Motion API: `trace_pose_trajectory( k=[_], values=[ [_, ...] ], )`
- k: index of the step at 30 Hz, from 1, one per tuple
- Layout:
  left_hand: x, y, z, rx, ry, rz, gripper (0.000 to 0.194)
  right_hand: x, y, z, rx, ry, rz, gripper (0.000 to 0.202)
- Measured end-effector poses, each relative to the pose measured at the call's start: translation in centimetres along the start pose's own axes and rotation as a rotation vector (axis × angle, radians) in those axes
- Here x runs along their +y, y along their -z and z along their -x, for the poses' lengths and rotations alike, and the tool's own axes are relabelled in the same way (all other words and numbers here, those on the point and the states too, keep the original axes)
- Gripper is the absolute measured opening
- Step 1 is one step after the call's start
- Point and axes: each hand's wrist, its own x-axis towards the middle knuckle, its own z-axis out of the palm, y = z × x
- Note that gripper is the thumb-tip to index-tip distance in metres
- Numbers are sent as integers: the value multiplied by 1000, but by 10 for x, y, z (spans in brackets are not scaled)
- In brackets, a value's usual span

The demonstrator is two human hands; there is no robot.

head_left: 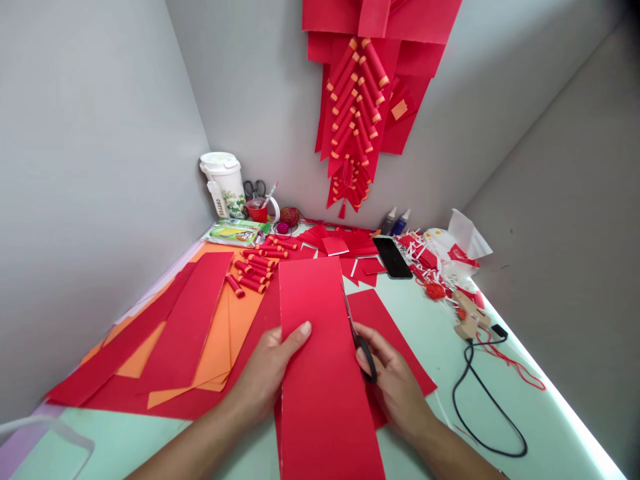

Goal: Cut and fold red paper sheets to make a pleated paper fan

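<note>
A long strip of red card (325,373) is held up above the table, its near end running out of the picture. My left hand (273,363) grips its left edge, thumb on top and fingers hidden beneath. In my right hand (390,377) is a pair of scissors (367,357) with black handles. Their blades lie along the card's right edge, close to its far end; how far they are open I cannot make out. Another red sheet (395,347) lies beneath, on the pale green table (435,320).
Rolled red paper tubes (257,267) lie on orange sheets (245,313) at left. A phone (393,257), paper scraps (425,257) and a tan glue gun (470,315) with a black cord are on the right. Behind stand a white cup (225,183) and a wall with red paper decorations (355,100).
</note>
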Motion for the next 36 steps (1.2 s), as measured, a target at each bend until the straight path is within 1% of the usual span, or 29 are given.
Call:
trace_pose_trajectory(
  k=[3, 5, 8, 11, 13, 17, 20, 24, 30, 36],
  values=[
    [3, -5, 4, 18, 4, 39, 34, -4, -2, 3, -84, -23, -137, 48],
    [5, -9, 6, 55, 3, 66, 33, -6, -4, 4, -121, -49, -199, 50],
    [5, -13, 10, 90, 19, 104, 33, -9, -7, 4, -141, -68, -210, 50],
    [4, -14, 12, 75, 34, 138, 33, -12, -8, 4, -193, -63, -203, 50],
    [2, -15, 12, 83, 18, 137, 32, -12, -8, 4, -215, -49, -165, 50],
    [-2, -12, 9, 137, -23, 79, 29, -9, -4, 2, -191, -47, -25, 49],
    [-6, -6, 5, 111, -46, 43, 30, -5, -1, -1, -169, -47, 5, 48],
    [-9, -1, 3, 65, -61, -19, 33, -3, 2, -1, -164, 4, -9, 47],
    [-8, 2, 4, 23, -84, -96, 38, -3, 3, 0, -214, 39, -84, 47],
    [-6, 1, 6, 9, -84, -83, 40, 0, 3, 0, -156, 42, -89, 45]
  ],
)
